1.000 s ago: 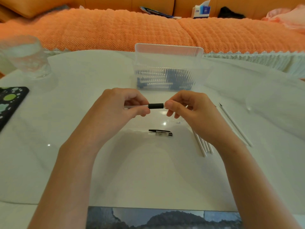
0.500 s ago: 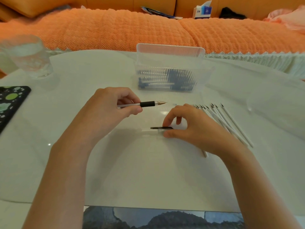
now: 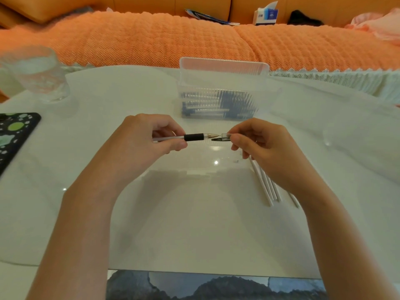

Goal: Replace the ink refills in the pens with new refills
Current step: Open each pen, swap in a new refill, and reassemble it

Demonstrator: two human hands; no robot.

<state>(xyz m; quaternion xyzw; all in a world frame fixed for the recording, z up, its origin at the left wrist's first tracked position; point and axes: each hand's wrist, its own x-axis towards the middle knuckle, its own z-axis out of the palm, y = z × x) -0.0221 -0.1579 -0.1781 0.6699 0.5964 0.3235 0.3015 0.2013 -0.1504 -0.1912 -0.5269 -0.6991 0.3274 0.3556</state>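
Pen (image 3: 193, 137): pale barrel, black grip sleeve, metal cone and point. It is held level above the table (image 3: 194, 224), with the point towards the person's right.

Left hand (image 3: 140, 144): fingers and thumb curled round the pen's barrel behind the grip sleeve. The rear end of the barrel is hidden in the hand.

Cap (image 3: 223, 137): clear, with a dark clip, just right of the pen's point and in line with it. The open end faces the point, and the clip reaches under the cone. Whether the point has entered the cap cannot be told.

Right hand (image 3: 259, 146): pinches the cap between thumb and fingertips. The two hands are apart and do not touch.

Refills (image 3: 265, 185): thin white rods lying side by side on the table, nearer the person than the pen and to its right, partly hidden under the right hand and wrist.

Clear box (image 3: 223, 89): ribbed plastic with no lid on it, on the table just beyond the pen, with more pens stacked inside.

Glass (image 3: 34, 72): clear tumbler, far left of the pen and beyond it.

Black case (image 3: 15, 135): flat, with green and white spots, well left of the pen at the table's edge.

Sofa (image 3: 151, 40): orange textured cover, beyond the pen, past the table's far side. A tissue box (image 3: 265, 15) sits on it, to the right.
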